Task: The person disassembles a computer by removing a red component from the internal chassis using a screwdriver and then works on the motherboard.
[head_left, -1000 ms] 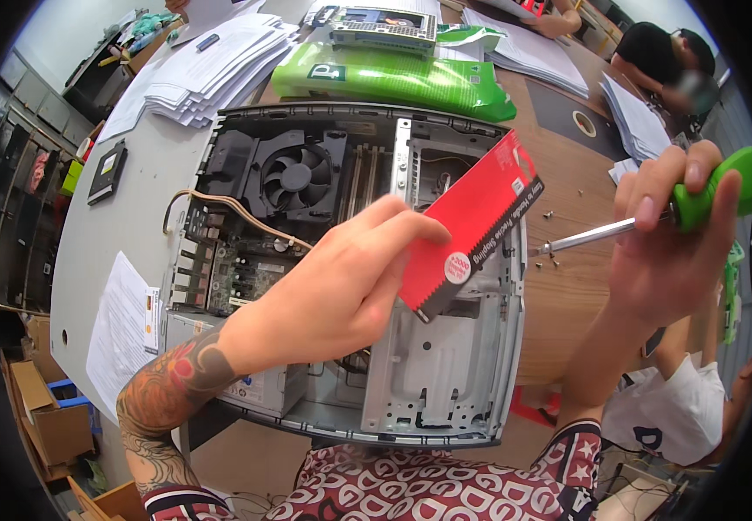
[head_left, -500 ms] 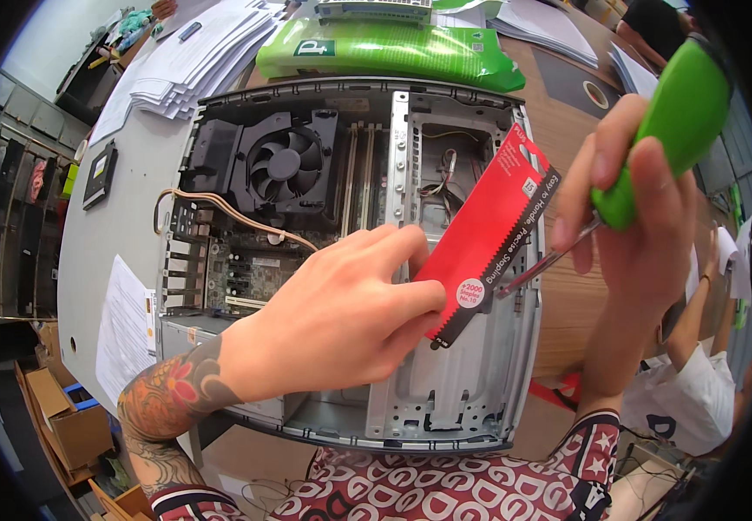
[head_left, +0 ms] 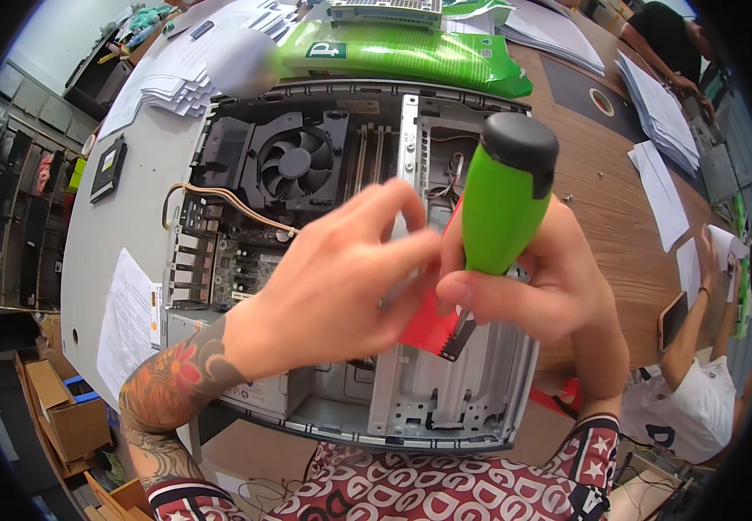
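Green screwdriver point(head_left: 508, 208) (black cap point(head_left: 521, 141) uppermost), long axis aslant, shaft point(head_left: 461, 325) down-left.

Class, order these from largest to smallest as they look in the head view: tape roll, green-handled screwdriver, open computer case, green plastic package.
1. Open computer case
2. Green plastic package and green-handled screwdriver: left unranked, as the screwdriver looks nearer the camera
3. Tape roll

Screwdriver point(head_left: 508, 208) blocking card point(head_left: 423, 328), room right of case point(head_left: 419, 379)

The right hand point(head_left: 558, 282) and a green-handled screwdriver point(head_left: 506, 208) hide much of a red card point(head_left: 423, 326); blur softens the left hand point(head_left: 324, 282); the top edge crops a metal device point(head_left: 384, 12).
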Motion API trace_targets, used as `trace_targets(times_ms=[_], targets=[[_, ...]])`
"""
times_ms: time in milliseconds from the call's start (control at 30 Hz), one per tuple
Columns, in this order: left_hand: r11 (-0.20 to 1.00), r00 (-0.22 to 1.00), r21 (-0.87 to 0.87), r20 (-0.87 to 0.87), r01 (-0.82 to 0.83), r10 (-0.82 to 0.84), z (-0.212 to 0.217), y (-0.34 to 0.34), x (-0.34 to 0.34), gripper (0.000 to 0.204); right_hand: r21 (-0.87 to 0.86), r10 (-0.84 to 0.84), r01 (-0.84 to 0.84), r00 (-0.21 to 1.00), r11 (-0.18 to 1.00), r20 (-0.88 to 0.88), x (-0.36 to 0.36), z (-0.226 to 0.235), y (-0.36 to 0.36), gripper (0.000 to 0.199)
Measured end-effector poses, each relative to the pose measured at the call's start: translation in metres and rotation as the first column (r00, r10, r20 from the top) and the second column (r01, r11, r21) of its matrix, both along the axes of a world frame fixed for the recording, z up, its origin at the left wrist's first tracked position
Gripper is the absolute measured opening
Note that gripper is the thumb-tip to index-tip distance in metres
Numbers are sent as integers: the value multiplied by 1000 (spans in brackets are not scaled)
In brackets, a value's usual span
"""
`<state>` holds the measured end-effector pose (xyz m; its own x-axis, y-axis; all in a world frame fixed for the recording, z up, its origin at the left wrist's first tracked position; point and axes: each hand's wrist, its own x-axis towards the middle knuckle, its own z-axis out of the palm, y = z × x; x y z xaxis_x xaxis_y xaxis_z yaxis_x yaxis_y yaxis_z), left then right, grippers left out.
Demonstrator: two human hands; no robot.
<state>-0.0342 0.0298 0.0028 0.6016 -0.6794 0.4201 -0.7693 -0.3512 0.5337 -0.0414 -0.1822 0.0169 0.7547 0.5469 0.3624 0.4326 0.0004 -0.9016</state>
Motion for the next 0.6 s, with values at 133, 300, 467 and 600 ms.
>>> trace_targets(times_ms=[133, 300, 467, 600], targets=[[992, 995, -122, -93, 36, -48, -11, -5, 10, 27, -13, 10, -11, 1000, 1000, -30, -2, 1, -1, 15], [982, 952, -189, -301, -2, -56, -10, -11, 1, 25, -32, 39, -39, 999, 999, 16, -2, 3, -5, 13], [998, 915, -47, -399, 38, -54, 1, 2, 5, 15, 46, -51, 54, 997, 997, -55, -16, 9, 3, 19], [998, 665, -22, -747, -59, 23, 3, 4, 11, 17, -25, -155, 153, 980, 988, -126, -22, 15, 3, 32]])
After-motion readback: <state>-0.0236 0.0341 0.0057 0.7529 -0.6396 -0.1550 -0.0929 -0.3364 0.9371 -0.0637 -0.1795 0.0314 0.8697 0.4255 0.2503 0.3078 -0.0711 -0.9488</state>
